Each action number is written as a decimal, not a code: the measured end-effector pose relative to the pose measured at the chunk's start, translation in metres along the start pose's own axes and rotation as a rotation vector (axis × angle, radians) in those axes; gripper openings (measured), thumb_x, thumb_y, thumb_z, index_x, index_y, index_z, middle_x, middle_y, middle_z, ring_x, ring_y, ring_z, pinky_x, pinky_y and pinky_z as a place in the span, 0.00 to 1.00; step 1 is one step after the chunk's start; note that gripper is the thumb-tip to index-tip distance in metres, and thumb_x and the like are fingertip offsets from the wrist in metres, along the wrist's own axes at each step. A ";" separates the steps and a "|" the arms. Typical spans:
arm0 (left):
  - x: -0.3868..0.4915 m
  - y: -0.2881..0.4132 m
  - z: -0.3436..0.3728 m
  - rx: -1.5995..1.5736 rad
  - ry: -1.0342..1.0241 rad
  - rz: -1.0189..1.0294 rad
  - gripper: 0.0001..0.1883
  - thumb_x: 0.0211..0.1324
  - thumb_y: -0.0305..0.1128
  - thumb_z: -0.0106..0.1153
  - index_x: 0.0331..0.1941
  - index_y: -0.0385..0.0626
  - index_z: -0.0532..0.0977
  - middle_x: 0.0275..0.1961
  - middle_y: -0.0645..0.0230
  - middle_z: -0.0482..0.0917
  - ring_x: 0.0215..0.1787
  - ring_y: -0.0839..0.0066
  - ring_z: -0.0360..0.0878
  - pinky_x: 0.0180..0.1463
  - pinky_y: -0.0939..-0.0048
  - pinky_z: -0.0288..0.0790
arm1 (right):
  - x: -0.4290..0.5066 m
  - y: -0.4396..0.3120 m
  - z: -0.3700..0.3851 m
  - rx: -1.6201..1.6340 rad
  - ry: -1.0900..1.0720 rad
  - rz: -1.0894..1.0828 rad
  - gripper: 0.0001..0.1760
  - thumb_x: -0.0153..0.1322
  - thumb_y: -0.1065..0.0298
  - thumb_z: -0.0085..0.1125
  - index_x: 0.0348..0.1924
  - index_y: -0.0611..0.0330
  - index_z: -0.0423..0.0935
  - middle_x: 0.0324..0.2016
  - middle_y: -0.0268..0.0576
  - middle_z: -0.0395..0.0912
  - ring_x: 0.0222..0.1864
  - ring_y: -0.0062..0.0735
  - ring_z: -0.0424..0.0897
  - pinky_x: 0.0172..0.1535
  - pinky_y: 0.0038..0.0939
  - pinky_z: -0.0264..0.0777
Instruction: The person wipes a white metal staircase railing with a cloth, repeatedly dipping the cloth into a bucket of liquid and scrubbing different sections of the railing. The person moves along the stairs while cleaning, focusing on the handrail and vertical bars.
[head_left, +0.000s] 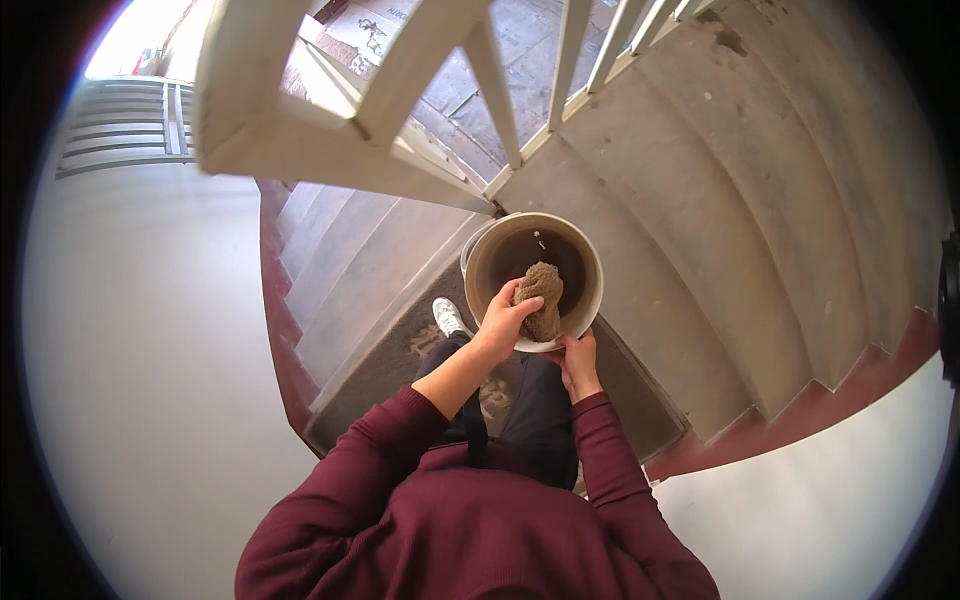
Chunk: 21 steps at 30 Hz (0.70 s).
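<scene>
My left hand (507, 316) holds a damp-looking brown cloth or sponge (546, 292), its thumb lying across the front. The bunched piece is over the near side of a pale bucket (592, 247), its lower end close to the rim. With my right hand (579, 363) I grip the bucket's near rim; some fingers are hidden beneath it. Dark liquid (571, 271) stands in the bucket, with a small white fleck or glint on it. A handle (471, 244) hangs at the bucket's left side.
Beneath me is a landing with a dark mat (630, 397). Stairs descend or rise on both sides, with left steps (360, 240) and right steps (675, 225). A cream-painted railing (330, 150) stands just beyond the bucket. A white wall (150, 337) borders the left.
</scene>
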<state>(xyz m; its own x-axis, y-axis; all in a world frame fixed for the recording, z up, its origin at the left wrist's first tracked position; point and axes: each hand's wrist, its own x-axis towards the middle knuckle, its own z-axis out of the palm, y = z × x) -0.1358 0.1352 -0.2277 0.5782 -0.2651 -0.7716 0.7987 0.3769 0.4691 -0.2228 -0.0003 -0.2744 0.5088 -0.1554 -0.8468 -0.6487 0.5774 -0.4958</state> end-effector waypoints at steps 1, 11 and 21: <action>-0.001 0.006 -0.012 0.041 -0.021 0.023 0.24 0.62 0.25 0.59 0.61 0.43 0.67 0.56 0.64 0.76 0.58 0.70 0.76 0.59 0.62 0.75 | -0.001 0.007 0.011 -0.013 0.007 -0.026 0.26 0.65 0.80 0.46 0.59 0.67 0.61 0.47 0.54 0.76 0.40 0.44 0.84 0.32 0.38 0.85; -0.066 0.055 -0.123 0.316 -0.017 0.103 0.25 0.59 0.27 0.62 0.61 0.40 0.68 0.53 0.64 0.77 0.55 0.73 0.76 0.59 0.68 0.72 | -0.065 0.072 0.107 0.020 -0.092 0.044 0.28 0.64 0.80 0.45 0.59 0.66 0.62 0.47 0.54 0.76 0.41 0.47 0.83 0.34 0.43 0.85; -0.097 0.048 -0.200 0.455 -0.028 0.070 0.26 0.57 0.27 0.63 0.60 0.41 0.69 0.52 0.65 0.77 0.55 0.75 0.75 0.60 0.70 0.70 | -0.092 0.129 0.149 0.059 -0.082 -0.001 0.23 0.65 0.79 0.45 0.55 0.71 0.66 0.46 0.56 0.76 0.41 0.51 0.83 0.39 0.49 0.85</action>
<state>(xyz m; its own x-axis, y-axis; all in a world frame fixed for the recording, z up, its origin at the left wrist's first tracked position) -0.1871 0.3567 -0.2170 0.6326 -0.2794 -0.7223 0.7457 -0.0320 0.6655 -0.2687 0.2083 -0.2314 0.5556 -0.0915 -0.8264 -0.6149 0.6238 -0.4825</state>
